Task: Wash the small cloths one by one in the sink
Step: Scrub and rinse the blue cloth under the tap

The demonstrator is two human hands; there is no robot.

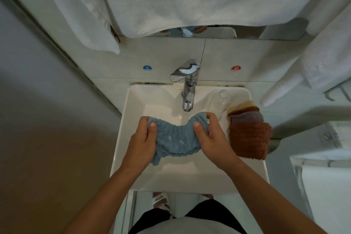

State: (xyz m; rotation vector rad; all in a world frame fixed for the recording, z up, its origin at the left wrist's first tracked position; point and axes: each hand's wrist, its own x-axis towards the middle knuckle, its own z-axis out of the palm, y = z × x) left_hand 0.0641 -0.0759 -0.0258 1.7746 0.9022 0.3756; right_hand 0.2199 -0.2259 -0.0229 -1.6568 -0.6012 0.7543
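My left hand (142, 139) and right hand (212, 137) grip a bunched blue cloth (175, 137) over the sink (131, 119); stacked cloths (248, 133) rest on its right rim.

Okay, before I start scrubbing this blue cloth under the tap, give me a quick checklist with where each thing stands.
1. Both hands, left hand and right hand, grip the blue cloth: ok.
2. Cloth held over the sink: ok.
3. Water running from the faucet: not ok, no stream visible.
4. Cloth pile on the sink's right rim, clear of the basin: ok.
5. Drain open: cannot tell, hidden by the cloth.
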